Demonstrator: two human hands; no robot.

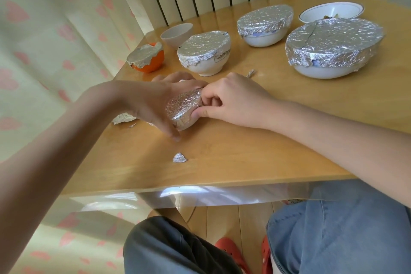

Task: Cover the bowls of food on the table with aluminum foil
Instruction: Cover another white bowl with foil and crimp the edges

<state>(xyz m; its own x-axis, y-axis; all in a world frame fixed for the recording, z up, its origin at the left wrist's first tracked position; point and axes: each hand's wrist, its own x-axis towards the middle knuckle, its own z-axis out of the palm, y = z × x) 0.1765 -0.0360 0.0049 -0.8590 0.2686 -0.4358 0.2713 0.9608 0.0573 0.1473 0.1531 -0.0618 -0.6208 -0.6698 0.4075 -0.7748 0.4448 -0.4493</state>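
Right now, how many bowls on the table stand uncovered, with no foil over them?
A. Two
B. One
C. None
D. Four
A: the small plain bowl at the far left edge and the white rimmed bowl at the back right show open mouths, while the other bowls wear foil, including the one both hands are wrapping.

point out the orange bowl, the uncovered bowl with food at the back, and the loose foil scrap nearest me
orange bowl (153, 65), head view, on its bare orange side below the foil
uncovered bowl (329, 11), head view, on its white inner wall
foil scrap (179, 157), head view, on its crumpled middle
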